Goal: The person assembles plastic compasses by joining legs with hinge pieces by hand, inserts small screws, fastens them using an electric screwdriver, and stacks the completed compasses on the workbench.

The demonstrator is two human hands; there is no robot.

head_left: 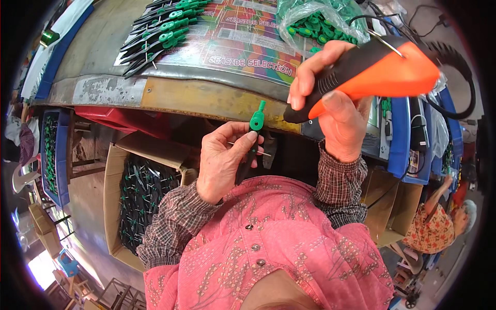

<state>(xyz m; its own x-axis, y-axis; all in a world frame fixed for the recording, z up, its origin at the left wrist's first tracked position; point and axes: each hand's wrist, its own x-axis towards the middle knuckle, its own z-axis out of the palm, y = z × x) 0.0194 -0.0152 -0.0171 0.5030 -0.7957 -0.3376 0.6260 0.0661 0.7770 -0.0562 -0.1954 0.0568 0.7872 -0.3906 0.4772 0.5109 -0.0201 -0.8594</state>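
Worktable point(98, 57) beyond; green-headed piece point(257, 122) in left grip point(223, 153), both ends protruding.

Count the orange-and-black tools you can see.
1: an orange-and-black tool, held in the right hand, to the right of the green-and-black piece in the left hand. Others may be hidden.
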